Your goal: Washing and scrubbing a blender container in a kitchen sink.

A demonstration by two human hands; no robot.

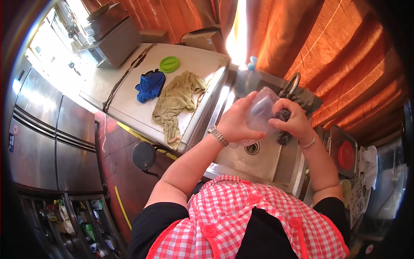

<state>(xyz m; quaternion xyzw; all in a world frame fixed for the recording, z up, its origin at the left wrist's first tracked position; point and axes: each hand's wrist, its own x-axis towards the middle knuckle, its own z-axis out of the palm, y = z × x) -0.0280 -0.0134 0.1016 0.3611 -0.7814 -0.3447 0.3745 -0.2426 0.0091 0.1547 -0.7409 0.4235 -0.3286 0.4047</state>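
My left hand is closed around a translucent plastic container, held tilted above the steel sink. At the container's right side, my right hand grips a steel wool scourer between thumb and fingers. Part of the scourer hangs below the fingers. Under the hands the round sink drain shows. Beyond the right hand stands a curved metal faucet. What lies inside the container cannot be made out.
Left of the sink, a white worktop bears a tan cloth, a blue cloth and a green lid. A round stool stands below it. A clear bottle is behind the sink; a red lid lies at right.
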